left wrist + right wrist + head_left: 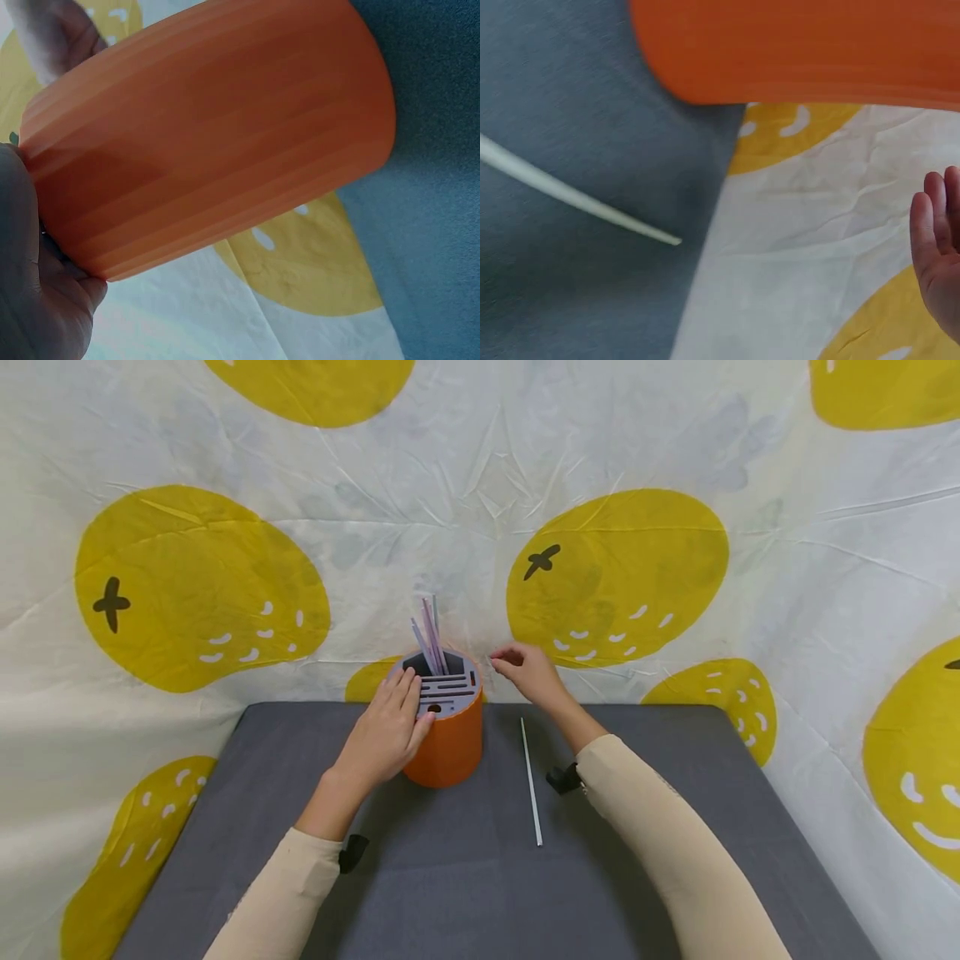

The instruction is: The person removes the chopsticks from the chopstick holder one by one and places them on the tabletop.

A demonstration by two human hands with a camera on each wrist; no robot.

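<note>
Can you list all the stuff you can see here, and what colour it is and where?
holder: 1, orange with a grey slotted top, at the back middle of the table
sticks in holder: several, pale purple and white, standing in the back opening
loose stick: 1, white, lying flat on the table right of the holder
table: 1, dark grey
cloth backdrop: 1, white with yellow fruit shapes, behind and beside the table
left hand: 1, resting on the holder's top and side
right hand: 1, in the air right of the holder, holding nothing visible
</note>
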